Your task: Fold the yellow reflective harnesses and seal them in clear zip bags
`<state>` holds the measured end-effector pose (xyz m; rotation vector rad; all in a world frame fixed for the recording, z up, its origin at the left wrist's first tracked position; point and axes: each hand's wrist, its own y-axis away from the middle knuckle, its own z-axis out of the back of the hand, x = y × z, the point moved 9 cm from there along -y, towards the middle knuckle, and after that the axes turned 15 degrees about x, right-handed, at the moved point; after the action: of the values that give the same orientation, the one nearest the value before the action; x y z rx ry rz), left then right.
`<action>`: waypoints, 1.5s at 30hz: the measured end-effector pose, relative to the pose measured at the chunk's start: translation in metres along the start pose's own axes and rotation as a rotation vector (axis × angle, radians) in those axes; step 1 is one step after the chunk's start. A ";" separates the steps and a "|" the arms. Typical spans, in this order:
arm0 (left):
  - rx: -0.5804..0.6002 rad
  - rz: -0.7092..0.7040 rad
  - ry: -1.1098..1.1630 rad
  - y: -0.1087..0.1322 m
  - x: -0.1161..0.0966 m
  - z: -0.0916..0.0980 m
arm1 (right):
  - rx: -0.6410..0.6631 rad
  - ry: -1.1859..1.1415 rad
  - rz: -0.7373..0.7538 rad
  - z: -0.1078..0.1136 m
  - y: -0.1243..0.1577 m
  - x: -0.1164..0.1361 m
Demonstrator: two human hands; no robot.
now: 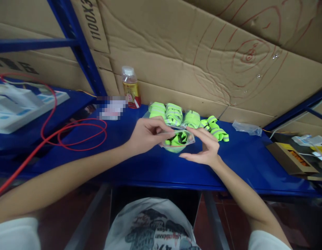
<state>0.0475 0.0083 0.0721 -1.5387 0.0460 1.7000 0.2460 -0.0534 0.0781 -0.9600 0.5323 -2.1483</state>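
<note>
A clear plastic bag (190, 140) with a red line along its mouth is in front of me, its mouth spread apart. Inside it lies a neon yellow-green strap (179, 139) with black parts. My left hand (147, 134) pinches the bag's left edge between thumb and fingers. At the bag's right edge, the fingertips of my right hand (206, 146) touch the rim, while its thumb is held well apart below. Just behind the bag, several bagged rolls of neon strap (174, 114) stand in a row. Beside them a loose neon reflective strap (217, 130) lies unbagged.
A bottle with a yellow label (131, 91) stands against the cardboard wall (161, 52). Left are a red cable (80, 135) and a power strip (33, 104). An empty-looking plastic bag (247, 128) and an open cardboard box (291, 159) lie right on the blue table (150, 170).
</note>
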 end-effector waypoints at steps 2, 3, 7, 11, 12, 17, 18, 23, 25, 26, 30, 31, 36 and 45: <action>0.023 0.103 0.233 -0.003 0.011 0.000 | -0.007 -0.027 -0.048 0.002 -0.003 -0.002; 0.036 0.139 0.328 -0.005 0.017 -0.001 | -0.022 -0.066 -0.085 0.001 -0.004 -0.006; 0.064 0.178 0.431 -0.012 0.036 0.003 | -0.103 -0.327 -0.274 -0.007 -0.004 -0.038; -0.011 0.217 0.347 -0.014 0.052 0.009 | -0.113 -0.507 -0.420 -0.014 -0.003 -0.066; -0.025 0.225 0.360 -0.013 0.055 0.009 | -0.110 -0.525 -0.430 -0.014 -0.003 -0.069; -0.071 0.245 0.377 -0.009 0.060 0.007 | -0.140 -0.592 -0.493 -0.016 0.001 -0.075; -0.094 0.244 0.363 -0.008 0.060 0.009 | -0.149 -0.600 -0.513 -0.017 0.002 -0.075; -0.135 0.292 0.450 -0.005 0.067 0.007 | -0.091 -0.682 -0.613 -0.024 0.005 -0.083; -0.100 0.368 0.519 -0.004 0.075 0.001 | -0.070 -0.723 -0.657 -0.026 0.007 -0.090; -0.084 0.401 0.544 -0.004 0.078 -0.001 | -0.072 -0.740 -0.676 -0.026 0.008 -0.094; -0.086 0.457 0.577 -0.004 0.087 0.002 | -0.106 -0.822 -0.728 -0.029 0.014 -0.106; -0.096 0.456 0.580 -0.005 0.088 0.004 | -0.110 -0.851 -0.741 -0.030 0.015 -0.108; -0.060 0.428 0.599 -0.007 0.085 0.009 | -0.120 -0.932 -0.767 -0.029 0.018 -0.113; -0.045 0.406 0.440 -0.012 0.093 0.024 | -0.064 -0.876 -0.700 -0.019 0.012 -0.113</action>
<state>0.0434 0.0785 0.0054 -2.0135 0.5847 1.6296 0.2895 0.0246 0.0053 -2.1858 -0.2120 -1.9572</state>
